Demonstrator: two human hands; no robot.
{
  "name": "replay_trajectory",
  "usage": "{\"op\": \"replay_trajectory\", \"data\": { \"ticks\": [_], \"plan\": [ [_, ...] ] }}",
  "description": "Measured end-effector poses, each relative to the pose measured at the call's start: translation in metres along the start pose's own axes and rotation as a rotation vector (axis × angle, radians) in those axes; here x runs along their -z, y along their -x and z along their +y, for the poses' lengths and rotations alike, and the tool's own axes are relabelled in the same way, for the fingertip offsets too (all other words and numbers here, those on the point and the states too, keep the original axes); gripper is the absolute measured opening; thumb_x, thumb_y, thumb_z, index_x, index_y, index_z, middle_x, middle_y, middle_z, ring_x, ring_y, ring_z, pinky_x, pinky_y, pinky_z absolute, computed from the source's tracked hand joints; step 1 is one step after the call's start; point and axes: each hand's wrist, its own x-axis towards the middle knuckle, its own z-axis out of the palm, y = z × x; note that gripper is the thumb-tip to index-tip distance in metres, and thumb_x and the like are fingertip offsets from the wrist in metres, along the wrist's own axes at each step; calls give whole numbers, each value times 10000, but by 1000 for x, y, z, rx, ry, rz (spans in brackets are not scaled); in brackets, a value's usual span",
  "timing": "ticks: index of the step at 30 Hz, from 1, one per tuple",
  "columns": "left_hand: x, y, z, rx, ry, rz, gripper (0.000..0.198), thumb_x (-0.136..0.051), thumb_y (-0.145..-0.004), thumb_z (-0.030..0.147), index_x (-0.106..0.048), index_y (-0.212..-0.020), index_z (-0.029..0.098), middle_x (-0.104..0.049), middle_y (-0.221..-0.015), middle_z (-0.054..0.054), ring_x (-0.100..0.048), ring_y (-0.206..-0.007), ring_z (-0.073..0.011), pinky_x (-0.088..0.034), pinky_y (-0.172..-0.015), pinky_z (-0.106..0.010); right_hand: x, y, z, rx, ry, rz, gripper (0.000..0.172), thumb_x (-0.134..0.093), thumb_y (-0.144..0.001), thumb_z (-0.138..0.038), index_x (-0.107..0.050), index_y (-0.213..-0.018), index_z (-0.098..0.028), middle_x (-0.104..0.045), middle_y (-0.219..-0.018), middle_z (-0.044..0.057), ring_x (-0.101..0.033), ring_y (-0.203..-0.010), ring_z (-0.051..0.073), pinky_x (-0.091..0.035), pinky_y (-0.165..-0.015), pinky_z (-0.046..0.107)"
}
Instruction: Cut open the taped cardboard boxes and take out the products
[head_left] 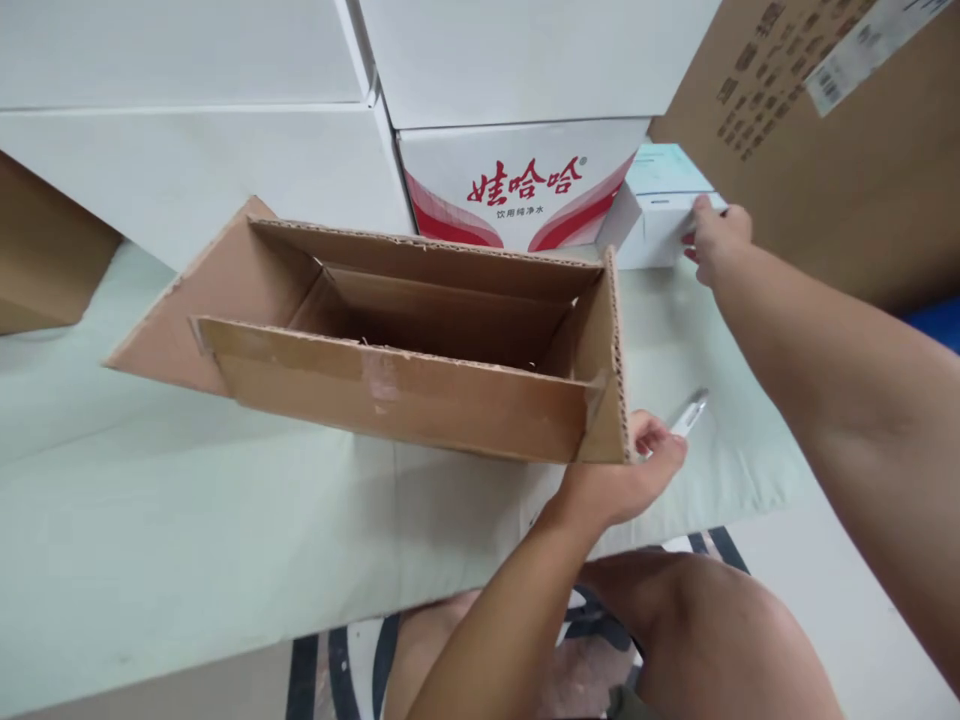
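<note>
Cardboard box gripped by left hand — right hand touches white box.

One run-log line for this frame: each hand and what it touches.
left hand: grip on cardboard box corner | right hand: touching small white box | silver tool: lying on table

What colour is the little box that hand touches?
The little box is white, pale teal on top; head view.
</note>
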Motion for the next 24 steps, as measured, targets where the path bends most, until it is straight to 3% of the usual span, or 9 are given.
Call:
{"op": "replay_trajectory", "data": {
  "ticks": [3, 6, 9, 13, 17, 20, 22, 24],
  "plan": [
    [5, -8, 0, -53, -72, 29, 303, -508, -932, 464, -537, -744, 228, -630, -797, -33, -613, -850, -221, -522, -918, -388, -25, 2, -1, -65, -29, -24, 524, -476, -1089, -371, -327, -1532, -135, -462, -1550, 255, -600, -1322, 218, -518, -934, 372],
    [5, -9, 1, -78, -64, 61, 257, -518, -928, 427, -533, -761, 232, -627, -794, -27, -619, -841, -214, -525, -879, -368, -28, 25, 0, -80, -42, -112, 476, -560, -1059, -342, -427, -1493, -198, -480, -1578, 186, -618, -1313, 200, -540, -953, 349],
    [4, -1, 1, -130, -84, 126, 220, -546, -907, 408, -556, -781, 229, -646, -804, -19, -632, -820, -189, -511, -806, -323, -10, 65, -5, -19, -29, -197, 299, -610, -1020, -310, -591, -1305, -225, -587, -1474, 117, -668, -1209, 197, -577, -928, 336],
    [3, 19, -3, -362, -261, 242, 249, -543, -900, 363, -501, -697, 224, -615, -701, -5, -579, -696, -148, -447, -687, -279, 28, 144, -35, 158, -42, -400, 239, -644, -964, -401, -656, -1150, -252, -680, -1186, 70, -696, -914, 180, -585, -695, 283],
    [6, 43, -8, -745, -487, 453, 321, -514, -907, 243, -373, -619, 234, -484, -544, 32, -463, -548, -126, -384, -613, -288, 47, 229, -85, 200, -26, -642, 443, -667, -905, -572, -617, -1230, -275, -676, -995, 35, -619, -665, 134, -484, -495, 238],
    [17, 65, -9, -981, -622, 641, 327, -509, -894, 170, -338, -624, 239, -412, -503, 49, -408, -511, -132, -342, -592, -313, 48, 273, -111, 159, 97, -721, 599, -772, -823, -466, -545, -1351, -300, -709, -991, 20, -630, -628, 140, -490, -483, 250],
    [30, 80, -8, -1054, -683, 769, 251, -502, -896, 176, -406, -671, 236, -457, -556, 35, -445, -560, -150, -354, -623, -332, 50, 285, -118, 55, 145, -742, 526, -743, -833, -364, -566, -1323, -287, -743, -1008, 32, -686, -649, 159, -533, -520, 261],
    [48, 92, -10, -1060, -704, 928, 108, -509, -898, 218, -516, -792, 230, -564, -720, -12, -541, -714, -185, -425, -718, -353, 55, 288, -115, -103, 159, -758, 337, -654, -880, -298, -634, -1211, -237, -772, -1004, 64, -736, -676, 185, -558, -537, 266]
  ]
}}
